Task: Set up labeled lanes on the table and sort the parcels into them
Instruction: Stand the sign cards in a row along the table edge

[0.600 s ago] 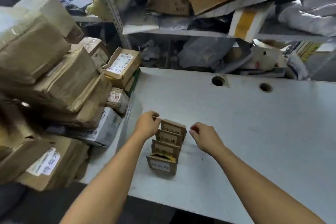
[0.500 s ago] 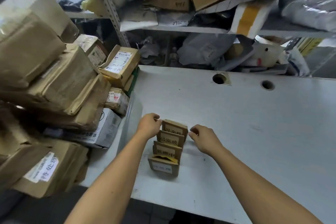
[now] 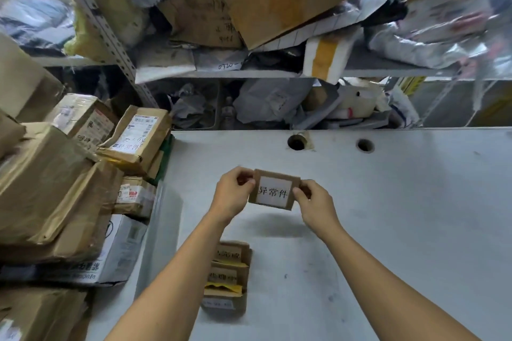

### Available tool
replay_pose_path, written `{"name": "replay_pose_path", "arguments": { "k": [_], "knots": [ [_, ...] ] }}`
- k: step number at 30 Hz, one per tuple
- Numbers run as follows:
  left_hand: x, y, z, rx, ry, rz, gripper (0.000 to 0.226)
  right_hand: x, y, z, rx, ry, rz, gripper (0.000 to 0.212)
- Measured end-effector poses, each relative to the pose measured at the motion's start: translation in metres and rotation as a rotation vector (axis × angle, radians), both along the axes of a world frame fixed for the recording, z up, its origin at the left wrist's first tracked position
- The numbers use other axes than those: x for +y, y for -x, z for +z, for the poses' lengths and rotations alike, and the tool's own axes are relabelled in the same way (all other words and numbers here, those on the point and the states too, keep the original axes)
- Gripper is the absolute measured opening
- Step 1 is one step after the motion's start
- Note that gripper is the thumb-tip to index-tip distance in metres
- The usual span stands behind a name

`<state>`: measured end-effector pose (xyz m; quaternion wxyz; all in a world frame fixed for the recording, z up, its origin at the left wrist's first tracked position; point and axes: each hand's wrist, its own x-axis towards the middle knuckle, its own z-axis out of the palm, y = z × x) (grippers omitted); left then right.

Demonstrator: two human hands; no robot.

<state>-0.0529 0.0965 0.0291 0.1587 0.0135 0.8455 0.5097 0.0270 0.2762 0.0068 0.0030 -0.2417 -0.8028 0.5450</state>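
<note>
both hands (image 3: 234, 194) pinching label card (image 3: 274, 190)

light: even, moderately bright, soft daylight look from above
shadows: a soft blurred shadow lay on the table (image 3: 388, 216) beneath the held label card (image 3: 273, 190)
glare: plastic bags (image 3: 432, 22) at upper right were washed out, shiny
blur: motion smear on the upper corners and the parcel pile (image 3: 50, 188); card print stayed sharp
distortion: wide-angle bending of the shelf post (image 3: 110, 36) and table edge
</note>
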Motion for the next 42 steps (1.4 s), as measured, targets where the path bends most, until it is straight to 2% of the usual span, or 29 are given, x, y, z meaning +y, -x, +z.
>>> {"name": "replay_pose_path", "arguments": {
  "k": [4,10,19,30,42],
  "knots": [
    [0.087,0.001,0.015,0.004,-0.103,-0.008,0.010,0.084,-0.003,0.025,0.106,0.000,-0.097,0.008],
    [0.241,-0.026,0.024,-0.056,-0.214,-0.059,0.017,0.238,-0.026,0.042,0.150,-0.058,-0.165,0.013],
    [0.437,-0.046,0.004,-0.051,-0.169,-0.135,0.011,0.445,-0.055,0.022,0.079,-0.006,-0.168,0.019],
    [0.542,-0.013,-0.045,0.002,0.080,-0.187,0.013,0.541,-0.024,-0.026,-0.032,-0.110,-0.181,0.013],
    [0.578,0.002,-0.098,0.042,0.234,-0.300,0.013,0.577,-0.012,-0.074,-0.047,-0.192,-0.195,0.014]
  ]
}}
